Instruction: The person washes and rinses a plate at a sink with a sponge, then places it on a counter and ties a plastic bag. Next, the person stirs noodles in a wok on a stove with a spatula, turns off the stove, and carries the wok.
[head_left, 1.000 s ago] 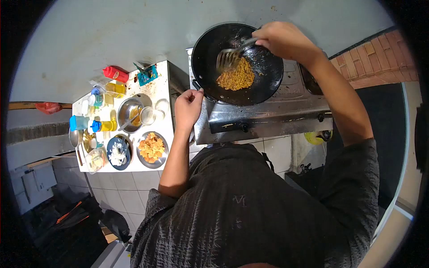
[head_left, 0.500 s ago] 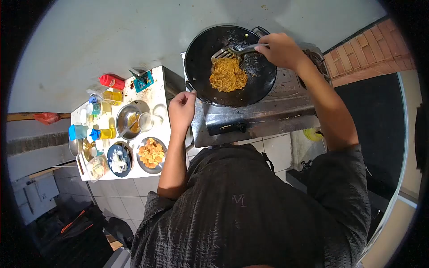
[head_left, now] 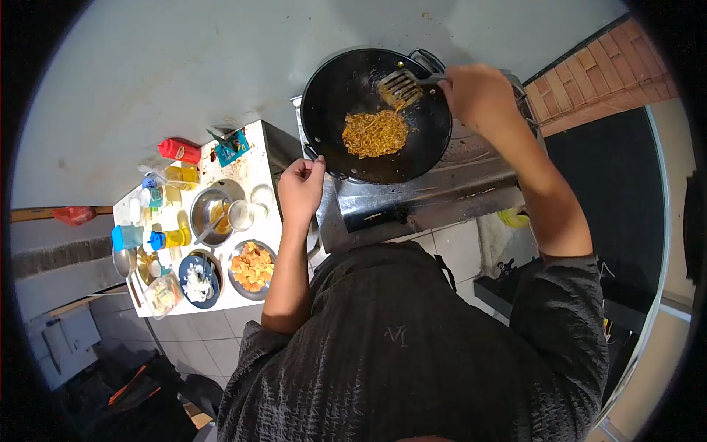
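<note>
A black wok (head_left: 331, 88) sits over the steel stove (head_left: 383, 202). Brown-orange noodles (head_left: 375, 134) lie heaped in its lower middle. My right hand (head_left: 479, 94) is closed round the handle of a slotted metal spatula (head_left: 401, 89), whose blade is tilted above the noodles, inside the wok's upper part. My left hand (head_left: 301, 188) is pinched at the wok's lower left loop handle, which its fingers partly cover.
Left of the stove, a white table (head_left: 254, 147) bears a metal bowl (head_left: 202, 202), a plate of orange pieces (head_left: 252, 266), a dark plate with white pieces (head_left: 199, 283), a red bottle (head_left: 179, 150) and yellow bottles. A brick ledge (head_left: 589, 81) is at right.
The spatula has come off the noodles and moved up and right. The noodles now lie in a flatter heap. My left hand stays at the wok's handle, and the view has shifted slightly.
</note>
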A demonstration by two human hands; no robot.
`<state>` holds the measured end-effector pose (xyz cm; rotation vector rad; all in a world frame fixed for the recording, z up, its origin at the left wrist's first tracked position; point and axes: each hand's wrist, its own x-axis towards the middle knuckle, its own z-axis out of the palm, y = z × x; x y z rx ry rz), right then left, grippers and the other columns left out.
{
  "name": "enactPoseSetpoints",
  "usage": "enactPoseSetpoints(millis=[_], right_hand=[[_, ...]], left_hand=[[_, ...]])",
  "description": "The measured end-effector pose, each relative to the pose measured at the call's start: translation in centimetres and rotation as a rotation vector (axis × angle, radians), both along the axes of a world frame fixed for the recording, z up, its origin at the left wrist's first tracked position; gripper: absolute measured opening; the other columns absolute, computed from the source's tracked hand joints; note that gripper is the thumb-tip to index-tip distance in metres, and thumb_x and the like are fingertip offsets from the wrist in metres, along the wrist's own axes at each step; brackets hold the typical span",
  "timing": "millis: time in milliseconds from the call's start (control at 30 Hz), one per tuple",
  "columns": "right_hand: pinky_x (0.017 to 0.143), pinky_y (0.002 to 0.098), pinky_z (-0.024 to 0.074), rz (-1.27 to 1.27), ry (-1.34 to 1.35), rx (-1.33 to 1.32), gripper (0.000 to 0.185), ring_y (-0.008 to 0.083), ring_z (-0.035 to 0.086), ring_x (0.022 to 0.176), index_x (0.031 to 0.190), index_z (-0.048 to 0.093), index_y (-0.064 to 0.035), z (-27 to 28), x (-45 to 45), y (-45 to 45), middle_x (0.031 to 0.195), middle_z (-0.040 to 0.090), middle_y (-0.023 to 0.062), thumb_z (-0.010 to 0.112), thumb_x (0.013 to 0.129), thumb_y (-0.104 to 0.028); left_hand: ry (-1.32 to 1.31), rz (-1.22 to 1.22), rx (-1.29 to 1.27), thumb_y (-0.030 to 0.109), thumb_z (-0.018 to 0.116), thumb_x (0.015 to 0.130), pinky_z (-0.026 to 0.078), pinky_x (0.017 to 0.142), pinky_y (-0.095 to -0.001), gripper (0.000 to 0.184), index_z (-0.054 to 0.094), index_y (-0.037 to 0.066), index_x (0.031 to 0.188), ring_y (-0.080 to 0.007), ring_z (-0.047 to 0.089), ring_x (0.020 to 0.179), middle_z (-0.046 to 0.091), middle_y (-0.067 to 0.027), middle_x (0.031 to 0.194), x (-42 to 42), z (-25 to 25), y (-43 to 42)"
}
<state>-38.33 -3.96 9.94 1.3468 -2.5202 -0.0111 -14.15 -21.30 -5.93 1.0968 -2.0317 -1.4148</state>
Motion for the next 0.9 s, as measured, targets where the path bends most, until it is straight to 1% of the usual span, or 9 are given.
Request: enactPoseSetpoints(millis=[33, 100, 133, 200, 300, 400, 600, 833, 900], right_hand=[[0.068, 0.0459, 0.0536, -0.006, 0.002, 0.002, 0.017, 0.0366, 0.066, 0.076, 0.083, 0.068, -0.0036, -0.1, -0.9, -0.6, 0.076, 0.066, 0.0165, 0.062, 0.081, -0.019], [0.073, 0.0469, 0.0536, -0.183, -0.107, 0.251, 0.021, 0.0378, 0.066, 0.082, 0.089, 0.07, -0.0057, -0.9, -2.5, -2.0, 0.081, 0.068, 0.0177, 0.064, 0.081, -0.024], [0.073, 0.0469, 0.0536, -0.182, -0.104, 0.251, 0.021, 0.0378, 0.066, 0.082, 0.089, 0.07, -0.0057, -1.8, -3.2, -2.6, 0.081, 0.068, 0.0177, 0.064, 0.081, -0.024], [0.075, 0.0458, 0.054, -0.103, -0.33, 0.278, 0.025, 0.0381, 0.066, 0.085, 0.091, 0.071, -0.005, -4.2, -3.7, -3.1, 0.088, 0.069, 0.0186, 0.065, 0.082, -0.028], [0.075, 0.0465, 0.0538, 0.038, -0.339, 0.059, 0.028, 0.0378, 0.066, 0.085, 0.09, 0.069, -0.0013, -4.1, -2.3, -2.8, 0.087, 0.068, 0.0185, 0.063, 0.085, -0.028], [0.073, 0.0461, 0.0538, 0.064, -0.247, 0.08, 0.023, 0.0374, 0.066, 0.082, 0.087, 0.067, -0.0009, 0.2, 1.9, -2.1, 0.083, 0.067, 0.0183, 0.06, 0.084, -0.022], [0.066, 0.0456, 0.0534, 0.191, -0.155, 0.048, 0.013, 0.0363, 0.066, 0.076, 0.083, 0.065, -0.0041, -3.2, 4.8, 0.3, 0.075, 0.065, 0.017, 0.057, 0.078, -0.013], [0.066, 0.0476, 0.0525, 0.056, -0.111, -0.033, 0.013, 0.038, 0.065, 0.076, 0.085, 0.067, -0.0072, -2.4, -0.7, -2.1, 0.077, 0.066, 0.0168, 0.058, 0.082, -0.016], [0.064, 0.0487, 0.0491, -0.019, -0.085, -0.055, 0.018, 0.0391, 0.062, 0.076, 0.086, 0.063, -0.0072, -4.6, -2.7, -2.9, 0.076, 0.064, 0.0168, 0.061, 0.087, -0.025]], left_hand=[[-0.003, -0.002, 0.012, 0.028, 0.067, 0.087, 0.037, 0.05, -0.0261, 0.035, 0.061, -0.001, 0.07, -0.0069, 0.042, 0.051, 0.053, -0.0024, 0.053, 0.0, -0.3, -0.2], [-0.007, -0.005, 0.03, 0.028, 0.067, 0.087, 0.037, 0.05, -0.0262, 0.034, 0.061, -0.001, 0.07, -0.0069, 0.042, 0.051, 0.053, -0.0026, 0.053, 0.0, -0.5, -0.2], [-0.01, -0.013, 0.028, 0.029, 0.066, 0.087, 0.037, 0.05, -0.0263, 0.034, 0.061, -0.001, 0.071, -0.0071, 0.043, 0.051, 0.053, -0.0027, 0.053, 0.0, -0.1, -0.2], [-0.022, -0.02, 0.032, 0.029, 0.066, 0.087, 0.037, 0.05, -0.0265, 0.035, 0.062, -0.001, 0.071, -0.0073, 0.043, 0.051, 0.053, -0.0028, 0.053, 0.4, 0.1, 0.0], [-0.02, -0.009, 0.069, 0.029, 0.066, 0.087, 0.037, 0.05, -0.0269, 0.035, 0.062, -0.001, 0.071, -0.0078, 0.043, 0.05, 0.052, -0.0032, 0.052, 0.1, 0.3, -0.1], [-0.019, -0.019, 0.018, 0.03, 0.066, 0.087, 0.037, 0.05, -0.0274, 0.035, 0.062, -0.001, 0.071, -0.0086, 0.043, 0.049, 0.051, -0.0037, 0.052, 0.3, -0.1, -0.3], [-0.067, -0.005, -0.041, 0.03, 0.066, 0.087, 0.038, 0.05, -0.0291, 0.034, 0.062, 0.0, 0.071, -0.0118, 0.045, 0.047, 0.052, -0.0052, 0.052, 0.3, 0.8, 0.2], [-0.13, 0.018, -0.169, 0.031, 0.063, 0.087, 0.04, 0.051, -0.0326, 0.033, 0.062, 0.001, 0.071, -0.0188, 0.05, 0.047, 0.054, -0.0088, 0.053, 0.0, 2.4, 0.5], [-0.125, 0.02, -0.172, 0.031, 0.062, 0.087, 0.04, 0.051, -0.0329, 0.033, 0.062, 0.001, 0.071, -0.0193, 0.05, 0.047, 0.054, -0.009, 0.053, 0.0, 2.2, 0.5]])
